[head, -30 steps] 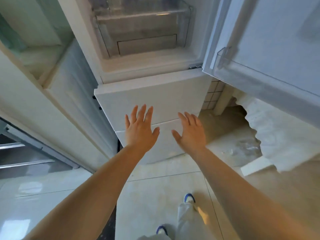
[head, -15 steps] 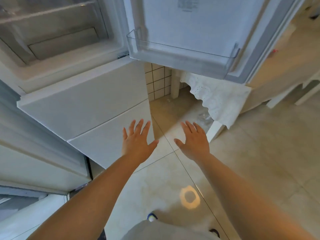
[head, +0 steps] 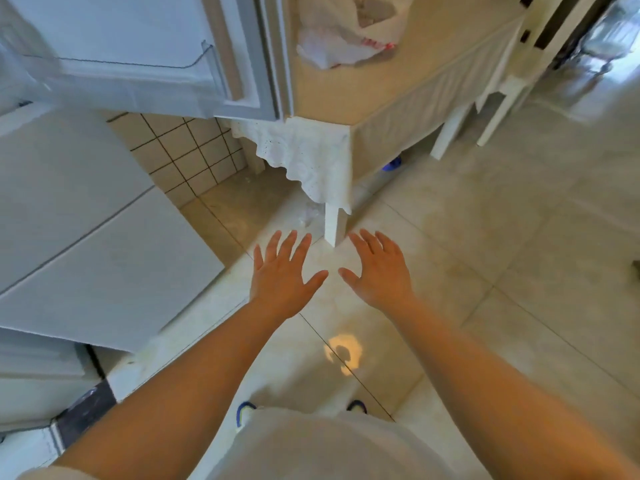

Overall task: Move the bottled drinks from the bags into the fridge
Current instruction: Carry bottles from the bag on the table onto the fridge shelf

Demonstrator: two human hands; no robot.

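Both hands are empty. The left hand [head: 282,275] and the right hand [head: 379,271] hover side by side in the middle of the frame, palms down over the pale glossy floor tiles [head: 519,254], fingers [head: 292,242] spread wide and straight, gripping nothing and touching nothing.

The white fridge [head: 79,216] fills the left of the frame, its lower drawer fronts shut. Its upper door [head: 145,39] hangs open at the upper left, and the clear plastic door shelf [head: 131,64] on its inner face looks bare; no bottle shows in it. The inside of the fridge lies out of the frame, so I cannot tell whether any drinks are already stowed.

At the top centre, on the cream-topped bench with a white lace-edged cloth [head: 346,91], slumps a crumpled white plastic bag with red print [head: 346,29]. It sits well apart from the hands, beyond the open door's edge. Something bulky seems to swell it, but no bottle can be made out through the plastic, and only this one bag shows.

As I judge it, the work is either barely started or between trips: the door is open and ready, the hands carry nothing, and the bag is untouched. What is left, as far as can be seen, is reaching the bench, drawing the bottled drinks out of the bag, and carrying them to the fridge.
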